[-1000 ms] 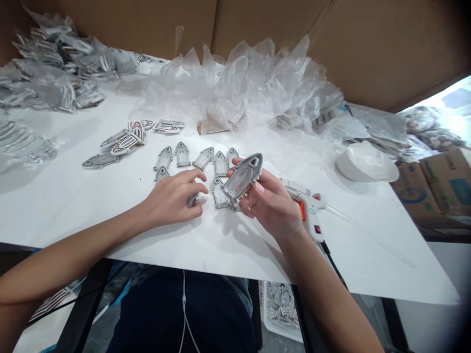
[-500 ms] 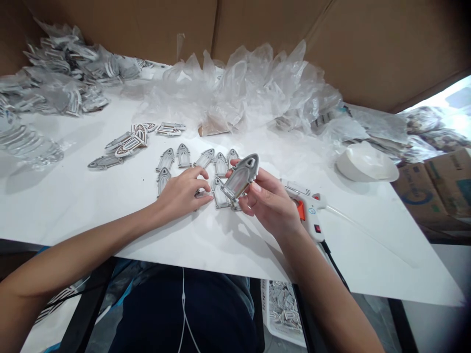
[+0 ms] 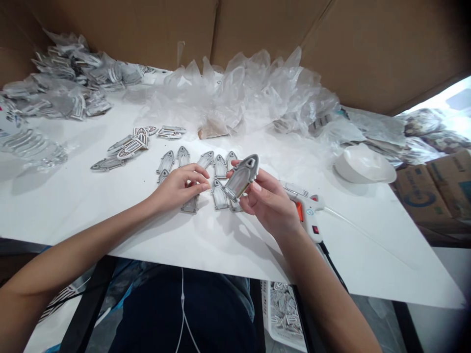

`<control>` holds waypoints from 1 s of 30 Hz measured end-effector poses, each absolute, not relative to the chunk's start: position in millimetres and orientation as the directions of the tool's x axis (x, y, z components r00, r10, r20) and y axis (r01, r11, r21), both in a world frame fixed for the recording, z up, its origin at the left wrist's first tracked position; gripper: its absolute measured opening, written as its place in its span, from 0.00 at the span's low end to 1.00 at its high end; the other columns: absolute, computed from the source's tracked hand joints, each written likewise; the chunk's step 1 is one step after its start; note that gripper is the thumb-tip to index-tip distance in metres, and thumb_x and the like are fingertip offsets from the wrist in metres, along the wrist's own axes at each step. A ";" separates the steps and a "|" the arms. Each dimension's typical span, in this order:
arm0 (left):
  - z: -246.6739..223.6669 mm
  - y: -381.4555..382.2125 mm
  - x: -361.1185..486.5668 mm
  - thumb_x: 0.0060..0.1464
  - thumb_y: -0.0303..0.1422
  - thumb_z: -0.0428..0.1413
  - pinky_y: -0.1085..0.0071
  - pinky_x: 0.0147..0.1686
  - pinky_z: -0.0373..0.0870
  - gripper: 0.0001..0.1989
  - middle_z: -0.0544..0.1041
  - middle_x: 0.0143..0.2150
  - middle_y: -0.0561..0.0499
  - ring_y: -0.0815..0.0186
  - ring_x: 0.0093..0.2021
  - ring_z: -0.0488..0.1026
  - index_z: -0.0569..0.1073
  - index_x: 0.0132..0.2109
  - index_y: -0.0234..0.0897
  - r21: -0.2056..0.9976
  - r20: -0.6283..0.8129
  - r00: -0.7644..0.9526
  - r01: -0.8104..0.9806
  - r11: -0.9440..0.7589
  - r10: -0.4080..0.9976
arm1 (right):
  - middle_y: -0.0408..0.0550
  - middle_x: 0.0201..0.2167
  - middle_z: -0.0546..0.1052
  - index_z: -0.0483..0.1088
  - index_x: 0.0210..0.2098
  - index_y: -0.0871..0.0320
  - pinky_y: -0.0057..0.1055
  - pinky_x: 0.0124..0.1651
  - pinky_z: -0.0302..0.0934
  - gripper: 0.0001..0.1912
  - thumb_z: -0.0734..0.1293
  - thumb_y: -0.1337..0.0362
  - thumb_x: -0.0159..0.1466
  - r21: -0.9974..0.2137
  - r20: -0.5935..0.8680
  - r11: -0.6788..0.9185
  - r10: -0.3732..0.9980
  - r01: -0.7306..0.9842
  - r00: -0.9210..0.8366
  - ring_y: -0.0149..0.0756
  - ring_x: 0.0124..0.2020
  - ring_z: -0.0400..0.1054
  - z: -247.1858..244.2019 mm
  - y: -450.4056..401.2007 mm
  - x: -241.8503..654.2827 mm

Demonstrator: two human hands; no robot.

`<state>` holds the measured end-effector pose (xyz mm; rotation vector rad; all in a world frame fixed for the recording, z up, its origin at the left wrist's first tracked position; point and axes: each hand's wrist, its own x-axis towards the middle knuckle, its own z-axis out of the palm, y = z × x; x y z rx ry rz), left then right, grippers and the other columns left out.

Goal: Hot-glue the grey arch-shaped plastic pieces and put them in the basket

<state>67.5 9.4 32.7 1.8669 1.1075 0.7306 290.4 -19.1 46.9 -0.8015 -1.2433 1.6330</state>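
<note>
My right hand (image 3: 270, 201) holds a grey arched, window-shaped piece (image 3: 241, 177) tilted above the table, its pointed end up and away from me. My left hand (image 3: 180, 186) is low over the table, thumb and fingertips drawn together; anything small between them is hidden. Beneath it lies another arched piece (image 3: 190, 203), partly covered by the fingers. Several like pieces lie in loose rows around it, among them one arched piece (image 3: 220, 195) between my hands and another arched piece (image 3: 183, 156) farther back.
A white glue gun (image 3: 307, 211) with an orange trigger lies beside my right wrist. Clear plastic bags (image 3: 250, 93) heap along the back. Bagged pieces (image 3: 73, 73) pile up at back left, near a clear bottle (image 3: 33, 144). A white bowl (image 3: 364, 164) stands right; a basket (image 3: 267, 314) sits below the edge.
My left hand has shifted slightly left, and its thumb and fingers have come together, showing more of the piece beneath. My right hand keeps the arched piece in nearly the same place.
</note>
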 end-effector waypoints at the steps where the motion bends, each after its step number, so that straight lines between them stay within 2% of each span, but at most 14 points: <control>1: 33.9 9.8 67.1 0.58 0.40 0.56 0.79 0.29 0.60 0.13 0.74 0.46 0.49 0.76 0.33 0.67 0.79 0.35 0.35 0.883 0.059 0.443 0.395 -0.254 0.895 | 0.54 0.49 0.71 0.67 0.58 0.55 0.20 0.20 0.49 0.27 0.69 0.55 0.61 -0.959 0.028 -0.082 0.924 -0.271 -0.381 0.25 0.29 0.60 46.1 -18.8 290.7; 6: 34.9 10.5 65.9 0.56 0.41 0.56 0.79 0.28 0.60 0.15 0.73 0.46 0.48 0.75 0.33 0.67 0.78 0.34 0.34 0.920 0.019 0.455 0.340 -0.193 0.890 | 0.54 0.50 0.71 0.67 0.57 0.55 0.19 0.20 0.48 0.26 0.69 0.56 0.61 -0.952 0.034 -0.090 0.920 -0.293 -0.392 0.24 0.29 0.60 44.5 -17.7 291.0; 10: 31.8 11.1 63.8 0.51 0.41 0.61 0.79 0.29 0.62 0.13 0.72 0.47 0.47 0.76 0.32 0.66 0.77 0.31 0.33 0.929 -0.006 0.445 0.334 -0.159 0.896 | 0.55 0.50 0.71 0.67 0.57 0.57 0.20 0.20 0.47 0.28 0.69 0.54 0.59 -0.953 0.003 -0.111 0.928 -0.282 -0.374 0.23 0.28 0.59 48.6 -18.7 289.1; 13: 28.5 12.8 61.5 0.52 0.41 0.60 0.79 0.29 0.61 0.13 0.72 0.48 0.47 0.77 0.31 0.66 0.77 0.33 0.33 0.927 0.011 0.448 0.331 -0.177 0.894 | 0.55 0.50 0.71 0.67 0.57 0.57 0.20 0.20 0.46 0.29 0.69 0.54 0.59 -0.946 -0.037 -0.151 0.929 -0.287 -0.368 0.22 0.26 0.57 51.9 -19.7 287.6; 17: 35.3 24.9 66.5 0.60 0.42 0.53 0.77 0.34 0.62 0.16 0.73 0.45 0.48 0.72 0.38 0.69 0.73 0.33 0.33 0.880 0.101 0.477 0.366 -0.301 0.873 | 0.54 0.49 0.72 0.68 0.55 0.57 0.19 0.19 0.47 0.27 0.69 0.54 0.59 -0.891 -0.060 -0.243 0.900 -0.384 -0.431 0.22 0.26 0.58 51.3 -19.7 287.5; 20: 52.6 46.1 85.3 0.63 0.41 0.48 0.75 0.41 0.62 0.18 0.73 0.42 0.49 0.70 0.40 0.68 0.71 0.32 0.33 0.770 0.212 0.533 0.425 -0.476 0.819 | 0.55 0.47 0.73 0.68 0.54 0.58 0.19 0.18 0.47 0.26 0.69 0.55 0.59 -0.838 -0.037 -0.293 0.872 -0.461 -0.488 0.22 0.25 0.58 49.6 -20.0 288.1; 22: 65.3 63.8 105.2 0.63 0.39 0.49 0.73 0.43 0.63 0.16 0.73 0.42 0.49 0.70 0.41 0.68 0.71 0.32 0.32 0.692 0.284 0.544 0.453 -0.562 0.789 | 0.55 0.47 0.73 0.68 0.54 0.59 0.18 0.17 0.46 0.26 0.69 0.54 0.58 -0.817 -0.020 -0.309 0.859 -0.487 -0.511 0.22 0.24 0.58 49.3 -20.7 288.5; 23: 70.7 72.5 116.3 0.62 0.37 0.50 0.72 0.45 0.64 0.14 0.72 0.43 0.49 0.70 0.39 0.68 0.71 0.33 0.32 0.664 0.320 0.527 0.468 -0.583 0.788 | 0.54 0.46 0.73 0.68 0.54 0.59 0.18 0.17 0.46 0.26 0.69 0.54 0.58 -0.810 -0.008 -0.312 0.853 -0.497 -0.521 0.21 0.24 0.57 49.3 -21.0 288.8; 24: 75.4 80.3 127.1 0.60 0.33 0.52 0.71 0.45 0.64 0.08 0.71 0.46 0.48 0.72 0.37 0.68 0.72 0.38 0.33 0.645 0.348 0.516 0.474 -0.599 0.783 | 0.54 0.45 0.73 0.68 0.53 0.59 0.18 0.17 0.46 0.26 0.68 0.54 0.58 -0.802 0.005 -0.314 0.847 -0.508 -0.531 0.21 0.24 0.57 49.3 -21.3 289.2; 25: 79.3 86.8 137.1 0.57 0.28 0.53 0.70 0.46 0.65 0.09 0.69 0.51 0.48 0.73 0.36 0.68 0.71 0.46 0.34 0.634 0.374 0.506 0.472 -0.612 0.777 | 0.53 0.45 0.73 0.68 0.53 0.59 0.18 0.17 0.46 0.26 0.68 0.54 0.58 -0.796 0.016 -0.315 0.842 -0.516 -0.539 0.21 0.23 0.57 49.3 -21.4 289.7; 27: 85.9 94.1 151.6 0.54 0.23 0.53 0.71 0.46 0.67 0.23 0.65 0.57 0.46 0.74 0.37 0.68 0.65 0.57 0.37 0.633 0.401 0.507 0.448 -0.631 0.763 | 0.52 0.43 0.73 0.69 0.52 0.59 0.18 0.16 0.47 0.25 0.68 0.54 0.59 -0.784 0.034 -0.313 0.841 -0.536 -0.540 0.20 0.23 0.57 49.5 -21.5 291.1; 28: 89.1 94.4 155.3 0.54 0.24 0.54 0.72 0.44 0.68 0.25 0.64 0.59 0.46 0.73 0.39 0.69 0.63 0.59 0.38 0.649 0.403 0.510 0.426 -0.630 0.760 | 0.52 0.43 0.73 0.69 0.52 0.59 0.18 0.16 0.47 0.25 0.68 0.54 0.59 -0.778 0.037 -0.314 0.842 -0.544 -0.538 0.20 0.23 0.57 49.7 -21.6 292.0; 30: 96.4 88.4 154.8 0.55 0.29 0.55 0.74 0.40 0.69 0.24 0.64 0.60 0.46 0.72 0.42 0.70 0.64 0.59 0.39 0.715 0.376 0.510 0.372 -0.592 0.774 | 0.54 0.44 0.73 0.69 0.53 0.59 0.18 0.16 0.46 0.25 0.68 0.54 0.59 -0.769 0.043 -0.315 0.843 -0.556 -0.537 0.21 0.23 0.57 50.9 -22.5 293.8</control>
